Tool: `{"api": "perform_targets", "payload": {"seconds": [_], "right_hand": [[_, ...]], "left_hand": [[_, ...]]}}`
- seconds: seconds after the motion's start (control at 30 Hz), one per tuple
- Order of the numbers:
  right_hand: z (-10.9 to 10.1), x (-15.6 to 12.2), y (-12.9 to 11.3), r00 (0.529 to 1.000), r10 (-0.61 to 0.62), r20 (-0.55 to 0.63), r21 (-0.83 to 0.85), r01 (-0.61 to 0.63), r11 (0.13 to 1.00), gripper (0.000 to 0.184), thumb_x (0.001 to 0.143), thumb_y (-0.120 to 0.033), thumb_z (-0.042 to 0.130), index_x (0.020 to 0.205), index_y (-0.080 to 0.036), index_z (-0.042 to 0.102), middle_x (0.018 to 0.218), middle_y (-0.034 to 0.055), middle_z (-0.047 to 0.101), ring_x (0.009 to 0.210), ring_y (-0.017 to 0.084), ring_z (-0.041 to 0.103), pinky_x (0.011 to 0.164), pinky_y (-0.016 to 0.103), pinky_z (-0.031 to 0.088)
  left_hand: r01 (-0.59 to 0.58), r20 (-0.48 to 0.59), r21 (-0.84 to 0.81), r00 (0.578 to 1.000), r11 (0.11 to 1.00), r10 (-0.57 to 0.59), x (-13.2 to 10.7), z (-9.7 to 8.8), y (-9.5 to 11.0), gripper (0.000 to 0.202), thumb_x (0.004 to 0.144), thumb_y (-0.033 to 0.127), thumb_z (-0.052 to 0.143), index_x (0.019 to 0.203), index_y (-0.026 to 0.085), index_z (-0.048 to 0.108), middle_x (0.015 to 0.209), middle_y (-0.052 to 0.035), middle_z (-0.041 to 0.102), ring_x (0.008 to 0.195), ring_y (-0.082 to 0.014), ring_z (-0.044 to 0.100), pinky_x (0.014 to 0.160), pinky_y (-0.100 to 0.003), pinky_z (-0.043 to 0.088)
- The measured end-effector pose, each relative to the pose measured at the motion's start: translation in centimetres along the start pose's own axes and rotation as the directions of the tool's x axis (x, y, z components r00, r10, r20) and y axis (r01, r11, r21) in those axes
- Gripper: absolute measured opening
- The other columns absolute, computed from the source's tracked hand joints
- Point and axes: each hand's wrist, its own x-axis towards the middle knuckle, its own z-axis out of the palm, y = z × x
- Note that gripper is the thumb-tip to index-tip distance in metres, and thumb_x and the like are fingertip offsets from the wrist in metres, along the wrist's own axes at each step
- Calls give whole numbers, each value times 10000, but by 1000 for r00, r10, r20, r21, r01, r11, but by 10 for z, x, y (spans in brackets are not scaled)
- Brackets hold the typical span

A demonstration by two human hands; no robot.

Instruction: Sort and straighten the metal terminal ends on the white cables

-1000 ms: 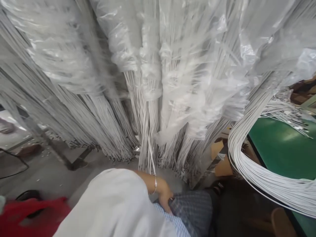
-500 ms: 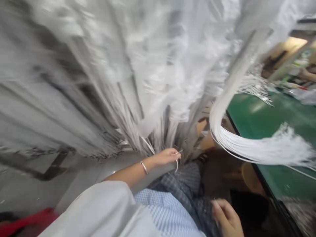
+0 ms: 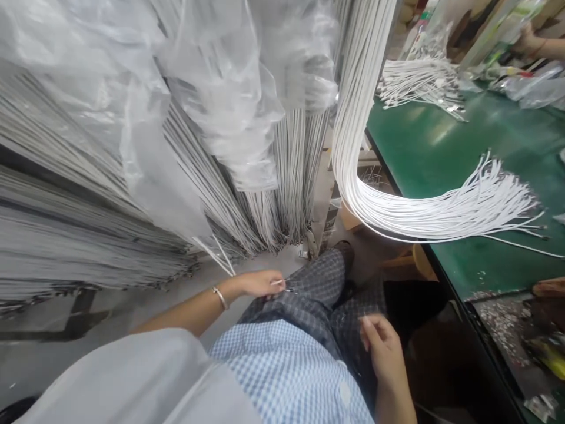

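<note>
My left hand (image 3: 263,284), with a bracelet at the wrist, is closed around thin white cables (image 3: 227,259). They run up and left toward the hanging bundles, and short ends with small dark tips poke out past my fingers. My right hand (image 3: 383,341) hangs low over my lap, its fingers curled and thumb against them. Whether it pinches something small is not visible. Left and ahead of me, dense bundles of white cables (image 3: 291,171) hang down, partly covered by clear plastic bags (image 3: 233,100).
A thick bundle of white cables (image 3: 348,159) curves down and onto the green table (image 3: 410,147) at the right. Farther back lies another cable pile (image 3: 419,85). Small scraps (image 3: 498,324) lie near the front edge. Another person's hand (image 3: 529,41) shows at top right.
The view has swung, and the scene has become sharper. My left hand has come back closer to my body with the cables in it. My right hand keeps its curled shape.
</note>
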Motion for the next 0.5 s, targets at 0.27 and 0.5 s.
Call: {"api": "perform_targets", "payload": {"seconds": [0.27, 0.5], "right_hand": [[18, 16, -1, 990, 100, 103, 41, -104, 994, 284, 754, -426, 612, 675, -160, 553, 538, -51, 462, 437, 70, 388, 424, 192, 311], [33, 24, 21, 980, 162, 118, 115, -175, 978, 301, 777, -431, 592, 683, -152, 532, 540, -62, 473, 410, 48, 396, 404, 177, 298]], "left_hand": [[-42, -208, -196, 978, 980, 1, 21, 11, 14, 386, 702, 546, 553, 738, 164, 518, 494, 76, 391, 425, -70, 336, 427, -199, 268], [5, -265, -128, 963, 992, -39, 42, -10, 16, 347, 682, 505, 557, 724, 163, 522, 519, 53, 465, 454, -92, 420, 460, -219, 338]]}}
